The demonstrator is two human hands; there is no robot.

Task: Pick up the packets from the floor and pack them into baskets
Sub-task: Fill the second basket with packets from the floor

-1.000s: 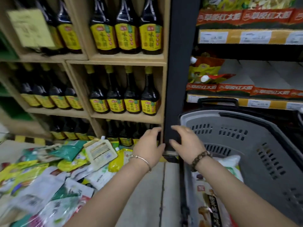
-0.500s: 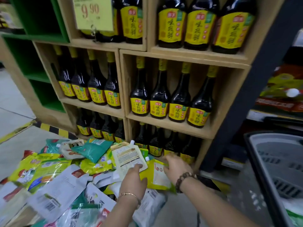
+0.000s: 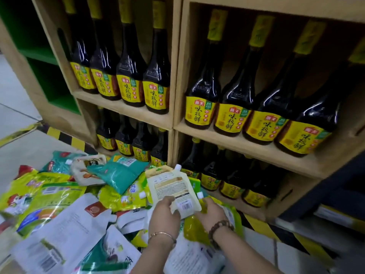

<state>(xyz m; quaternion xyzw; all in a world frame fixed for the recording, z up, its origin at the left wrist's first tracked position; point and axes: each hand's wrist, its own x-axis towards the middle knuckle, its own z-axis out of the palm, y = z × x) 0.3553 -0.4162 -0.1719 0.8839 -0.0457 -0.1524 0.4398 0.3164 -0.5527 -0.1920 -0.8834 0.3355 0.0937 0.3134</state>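
Left hand (image 3: 164, 214) pinches the lower edge of a cream, white-capped soft-plastic spout pouch (image 3: 171, 186) atop the floor pile (image 3: 59, 214); right hand (image 3: 211, 212) grips a yellow-green pouch (image 3: 194, 228). Judged light, limp, slippery: grasp edges.

Head cam – looks fwd/down, close over floor packets (image 3: 59, 210), shelf (image 3: 246, 144).
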